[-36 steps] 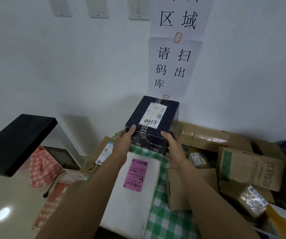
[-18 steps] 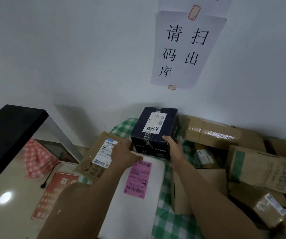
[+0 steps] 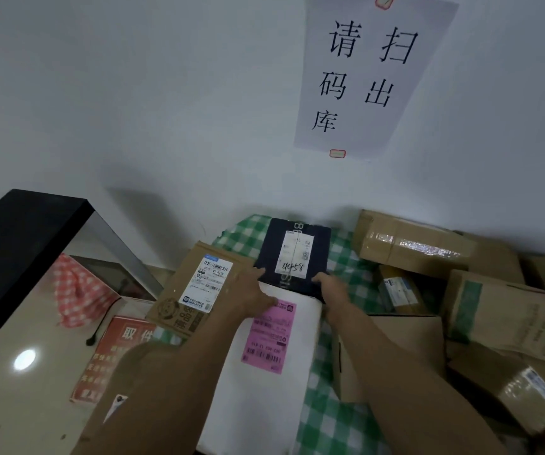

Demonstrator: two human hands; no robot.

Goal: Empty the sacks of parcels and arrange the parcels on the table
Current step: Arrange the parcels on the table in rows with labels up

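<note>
Green-checked tablecloth (image 3: 346, 254) | dark navy cardboard box (image 3: 269, 254) lies flat | left hand (image 3: 253, 292) flat, touching its corner | right hand (image 3: 331, 285) at its edge, grip unclear

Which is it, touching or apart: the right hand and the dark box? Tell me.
Touching. The head view shows the right hand pressed against the near right corner of the dark box, with no gap between them.
</note>
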